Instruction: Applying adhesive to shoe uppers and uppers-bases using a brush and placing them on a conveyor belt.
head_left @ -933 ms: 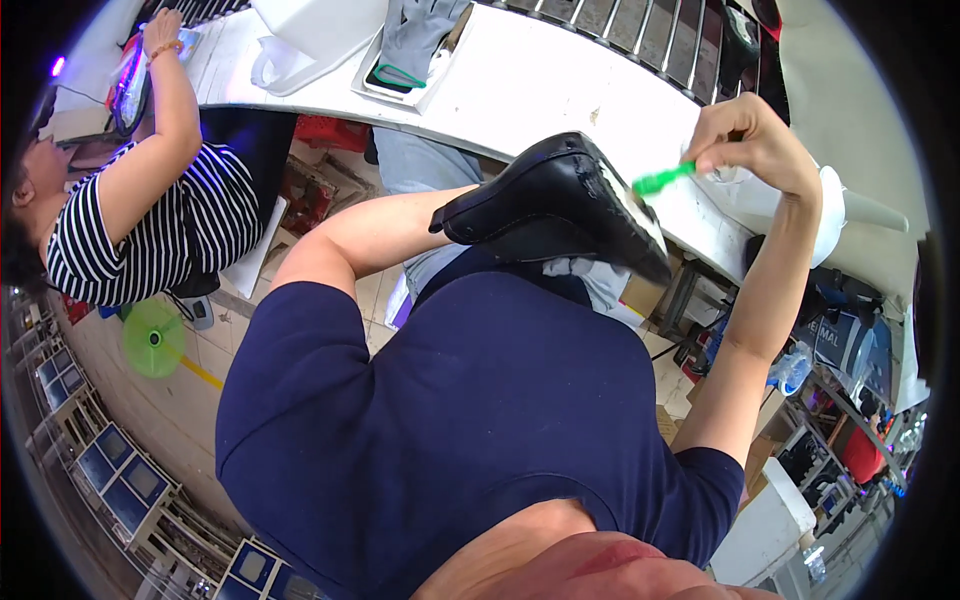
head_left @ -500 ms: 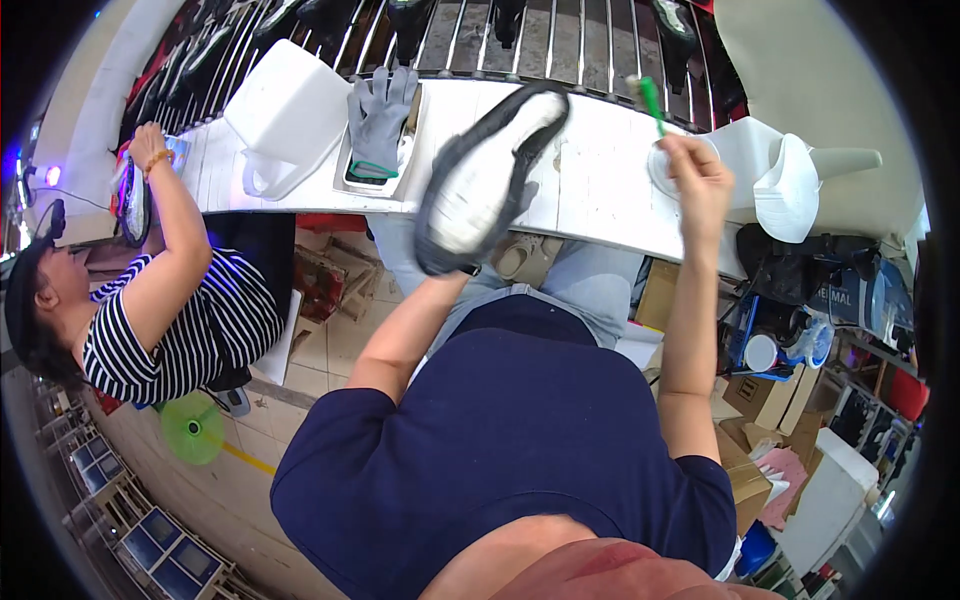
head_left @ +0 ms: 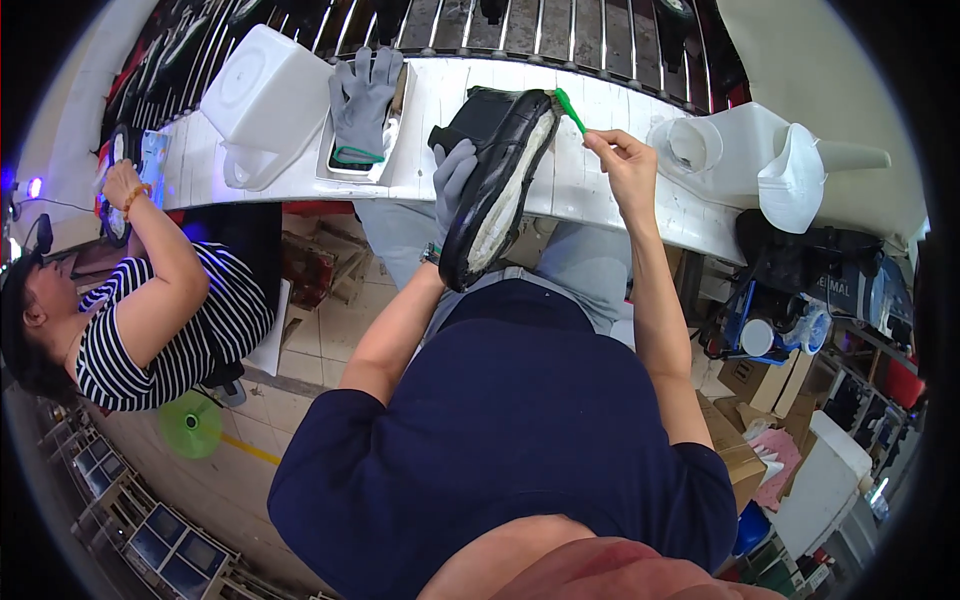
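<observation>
My left hand (head_left: pixel 453 188), in a grey glove, grips a black shoe upper (head_left: pixel 487 135) from its left side. The shoe is tilted over the table's near edge, one side up, with its pale underside (head_left: pixel 515 195) turned to the right. My bare right hand (head_left: pixel 627 172) pinches the handle of a small green brush (head_left: pixel 570 110). Its bristles are at the rim of the shoe's far end; whether they touch is hard to tell. Right of that hand stands a clear round cup (head_left: pixel 692 146).
On the white table (head_left: pixel 415 160) are a white plastic container (head_left: pixel 262 95) and a tray (head_left: pixel 377 168) with a grey glove (head_left: pixel 362 108). A white mask (head_left: pixel 790 185) hangs at the right. Beyond runs a metal roller rack (head_left: pixel 540 35) bearing shoes. A co-worker (head_left: pixel 170 300) sits left.
The brush has moved left, from above the cup to the shoe's far rim. My left hand has turned the shoe from underside up onto its side, and the gloved fingers now show.
</observation>
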Demonstrator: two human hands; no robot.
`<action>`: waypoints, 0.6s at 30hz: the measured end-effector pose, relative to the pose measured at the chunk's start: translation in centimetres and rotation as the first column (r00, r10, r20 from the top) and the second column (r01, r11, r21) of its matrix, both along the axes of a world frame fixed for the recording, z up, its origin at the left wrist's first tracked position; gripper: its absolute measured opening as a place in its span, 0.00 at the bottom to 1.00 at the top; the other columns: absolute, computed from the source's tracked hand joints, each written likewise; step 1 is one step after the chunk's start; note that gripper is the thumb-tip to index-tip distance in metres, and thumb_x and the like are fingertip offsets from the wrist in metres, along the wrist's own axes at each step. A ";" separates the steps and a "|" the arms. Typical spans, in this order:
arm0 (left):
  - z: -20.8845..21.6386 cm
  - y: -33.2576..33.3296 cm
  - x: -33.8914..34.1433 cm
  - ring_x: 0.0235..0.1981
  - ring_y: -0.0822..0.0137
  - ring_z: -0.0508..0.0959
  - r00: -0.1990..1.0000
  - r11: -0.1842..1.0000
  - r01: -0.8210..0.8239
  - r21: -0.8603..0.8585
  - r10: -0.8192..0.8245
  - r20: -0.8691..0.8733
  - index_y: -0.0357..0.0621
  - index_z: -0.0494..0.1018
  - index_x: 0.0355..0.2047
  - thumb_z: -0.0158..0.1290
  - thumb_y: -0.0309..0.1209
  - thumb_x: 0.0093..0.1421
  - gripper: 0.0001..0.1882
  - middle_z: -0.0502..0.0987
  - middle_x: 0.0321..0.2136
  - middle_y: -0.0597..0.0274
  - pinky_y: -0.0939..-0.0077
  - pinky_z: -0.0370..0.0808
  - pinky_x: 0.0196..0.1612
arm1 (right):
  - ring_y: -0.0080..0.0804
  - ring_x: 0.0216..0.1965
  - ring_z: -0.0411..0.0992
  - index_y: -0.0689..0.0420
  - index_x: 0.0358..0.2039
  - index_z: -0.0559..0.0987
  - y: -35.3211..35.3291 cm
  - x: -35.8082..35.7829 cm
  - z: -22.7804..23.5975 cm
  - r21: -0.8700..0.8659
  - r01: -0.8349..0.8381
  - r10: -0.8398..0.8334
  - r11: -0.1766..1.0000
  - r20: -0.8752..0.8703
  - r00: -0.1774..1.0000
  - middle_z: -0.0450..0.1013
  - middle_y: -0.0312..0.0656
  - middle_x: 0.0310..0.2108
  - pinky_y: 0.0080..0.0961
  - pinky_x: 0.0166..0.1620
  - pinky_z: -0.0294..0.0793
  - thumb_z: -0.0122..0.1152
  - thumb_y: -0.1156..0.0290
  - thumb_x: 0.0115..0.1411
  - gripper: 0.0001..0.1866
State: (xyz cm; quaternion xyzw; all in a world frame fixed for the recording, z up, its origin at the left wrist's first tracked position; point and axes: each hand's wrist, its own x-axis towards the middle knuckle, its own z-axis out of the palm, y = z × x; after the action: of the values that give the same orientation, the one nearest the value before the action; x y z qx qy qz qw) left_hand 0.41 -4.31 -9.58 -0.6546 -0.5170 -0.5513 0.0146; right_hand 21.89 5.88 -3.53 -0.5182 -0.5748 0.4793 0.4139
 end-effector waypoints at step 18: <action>-0.2 -0.3 -0.1 0.60 0.54 0.64 0.999 0.998 0.003 -0.056 -0.001 0.052 0.44 0.58 0.58 0.65 0.33 0.50 0.38 0.64 0.53 0.53 0.43 0.46 0.68 | 0.09 0.18 0.58 0.60 0.31 0.85 -2.1 -0.1 1.6 -0.060 -0.180 0.182 0.982 0.034 0.983 0.72 0.28 0.17 0.13 0.21 0.52 0.67 0.72 0.56 0.05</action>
State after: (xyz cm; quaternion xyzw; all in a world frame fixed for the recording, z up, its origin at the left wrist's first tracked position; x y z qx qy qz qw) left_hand 0.30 -4.57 -9.74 -0.6409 -0.5319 -0.5532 -0.0178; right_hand 21.82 3.79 -1.94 -0.4848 -0.6137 0.5208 0.3423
